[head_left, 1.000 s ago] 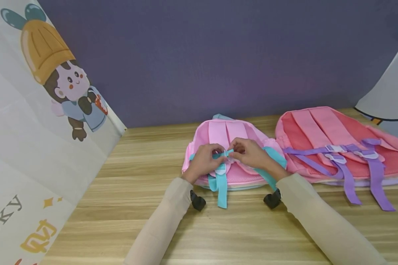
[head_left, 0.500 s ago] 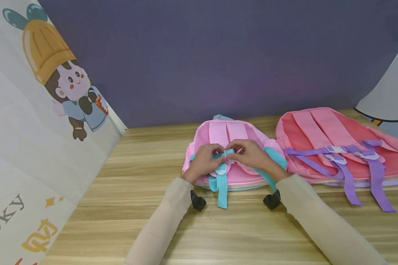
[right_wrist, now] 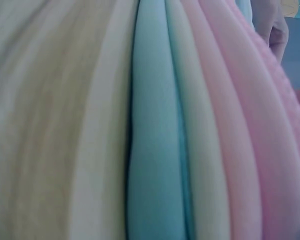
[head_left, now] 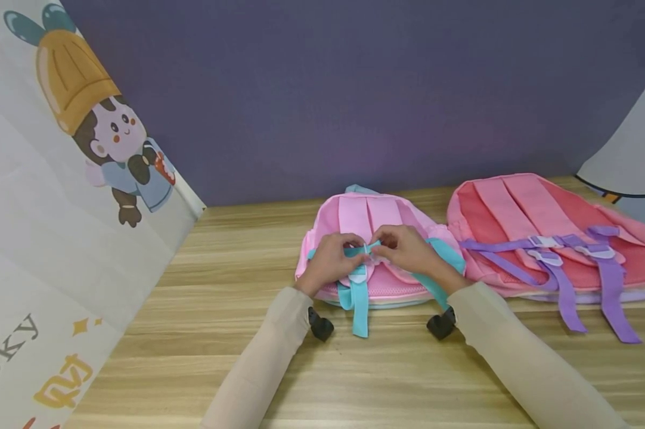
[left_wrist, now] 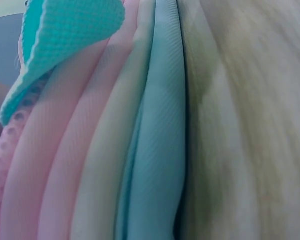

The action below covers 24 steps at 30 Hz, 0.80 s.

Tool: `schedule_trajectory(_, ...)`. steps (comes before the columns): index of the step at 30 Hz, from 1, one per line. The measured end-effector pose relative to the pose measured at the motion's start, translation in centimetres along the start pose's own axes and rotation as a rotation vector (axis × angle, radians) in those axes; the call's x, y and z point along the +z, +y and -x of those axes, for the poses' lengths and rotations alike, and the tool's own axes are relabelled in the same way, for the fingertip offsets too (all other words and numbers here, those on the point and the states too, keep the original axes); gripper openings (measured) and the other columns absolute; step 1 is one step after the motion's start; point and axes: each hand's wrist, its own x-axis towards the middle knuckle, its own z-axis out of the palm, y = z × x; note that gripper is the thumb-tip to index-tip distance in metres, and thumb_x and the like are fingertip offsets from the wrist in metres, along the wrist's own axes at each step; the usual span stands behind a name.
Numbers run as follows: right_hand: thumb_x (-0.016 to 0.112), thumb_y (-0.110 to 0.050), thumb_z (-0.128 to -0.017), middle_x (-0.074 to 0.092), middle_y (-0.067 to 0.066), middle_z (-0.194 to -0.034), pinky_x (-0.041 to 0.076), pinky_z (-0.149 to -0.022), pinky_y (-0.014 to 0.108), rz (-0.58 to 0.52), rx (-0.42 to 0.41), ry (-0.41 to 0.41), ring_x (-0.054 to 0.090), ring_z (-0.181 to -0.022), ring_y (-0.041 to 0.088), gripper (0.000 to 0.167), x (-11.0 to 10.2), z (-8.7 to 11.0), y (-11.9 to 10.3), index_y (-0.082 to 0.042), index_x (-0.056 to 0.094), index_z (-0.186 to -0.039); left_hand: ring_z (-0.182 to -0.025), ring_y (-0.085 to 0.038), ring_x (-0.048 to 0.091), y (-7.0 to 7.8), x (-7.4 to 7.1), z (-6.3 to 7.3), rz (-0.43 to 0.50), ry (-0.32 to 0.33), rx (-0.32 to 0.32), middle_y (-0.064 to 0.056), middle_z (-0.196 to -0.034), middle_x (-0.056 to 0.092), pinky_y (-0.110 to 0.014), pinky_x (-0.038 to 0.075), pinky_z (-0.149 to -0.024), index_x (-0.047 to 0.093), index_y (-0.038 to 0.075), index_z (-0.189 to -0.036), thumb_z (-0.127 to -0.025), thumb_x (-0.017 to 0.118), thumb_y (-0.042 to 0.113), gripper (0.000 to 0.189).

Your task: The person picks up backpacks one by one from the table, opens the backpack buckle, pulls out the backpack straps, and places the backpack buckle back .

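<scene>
A small pink backpack (head_left: pixel 384 208) lies on the wooden table with its shoulder straps facing up. Over its lower middle, my left hand (head_left: pixel 330 259) pinches a white buckle (head_left: pixel 366 249) on the turquoise strap. The right hand (head_left: pixel 408 247) pinches the turquoise strap (head_left: pixel 374 245) right beside that buckle, thumb and forefinger close together. Fingers cover parts of the buckle. A turquoise strap end (head_left: pixel 360 310) hangs off the bag's front edge; in the left wrist view, a turquoise webbing end (left_wrist: pixel 75 35) curls over the bag's side. The right wrist view shows the layered bag side (right_wrist: pixel 157 125).
A larger pink-and-coral backpack (head_left: pixel 515 208) with purple straps (head_left: pixel 564 298) lies right against the pink one. Behind the wooden tabletop (head_left: pixel 236 268) stands a dark purple-blue panel (head_left: pixel 354 89). A white printed panel (head_left: pixel 86 238) rises at the left.
Both hands stay at the buckle. The right fingers straighten slightly over the strap half a second ago, then bend again now. The bags keep their places.
</scene>
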Motion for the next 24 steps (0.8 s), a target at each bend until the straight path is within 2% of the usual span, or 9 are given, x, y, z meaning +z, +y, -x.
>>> schedule_trajectory(5, 0.065, -0.008, -0.089, 0.064, 0.006, -0.084, 0.049, -0.072, 0.029, -0.004, 0.028, -0.024, 0.056, -0.077, 0.017, 0.006, -0.1, 0.0, -0.2, -0.005, 0.062, -0.093, -0.087, -0.013, 0.062, 0.0, -0.1, 0.0, 0.012, 0.006, -0.005, -0.006, -0.1, 0.072, -0.023, 0.05, -0.077, 0.072, 0.004, -0.102, -0.082, 0.073, 0.018, 0.024)
schedule_trajectory(11, 0.073, -0.01, -0.083, 0.065, 0.007, -0.099, 0.052, -0.079, 0.037, 0.013, 0.025, -0.045, 0.06, -0.086, 0.022, 0.027, 0.0, 0.0, -0.4, -0.008, 0.061, -0.107, -0.09, -0.014, 0.063, -0.1, -0.2, 0.0, 0.018, 0.001, -0.003, -0.006, -0.1, 0.072, -0.026, 0.05, -0.081, 0.071, 0.004, -0.103, -0.084, 0.072, 0.021, 0.025)
schedule_trajectory(18, 0.077, -0.012, -0.079, 0.064, 0.005, -0.086, 0.049, -0.072, 0.032, 0.073, 0.025, -0.015, 0.058, -0.078, 0.018, 0.027, 0.3, -0.1, -0.6, -0.008, 0.066, -0.103, -0.095, -0.016, 0.064, -0.1, -0.3, 0.0, 0.012, -0.03, 0.003, -0.007, -0.103, 0.071, -0.03, 0.05, -0.086, 0.07, 0.004, -0.105, -0.086, 0.071, 0.02, 0.026)
schedule_trajectory(24, 0.077, -0.01, -0.079, 0.064, 0.006, -0.085, 0.05, -0.072, 0.032, 0.07, 0.048, -0.018, 0.057, -0.078, 0.018, 0.025, 0.2, -0.1, -0.7, -0.007, 0.067, -0.102, -0.094, -0.02, 0.063, 0.0, -1.0, 0.0, -0.017, -0.066, -0.027, -0.01, -0.101, 0.068, -0.031, 0.051, -0.084, 0.069, 0.002, -0.106, -0.083, 0.072, 0.014, 0.025)
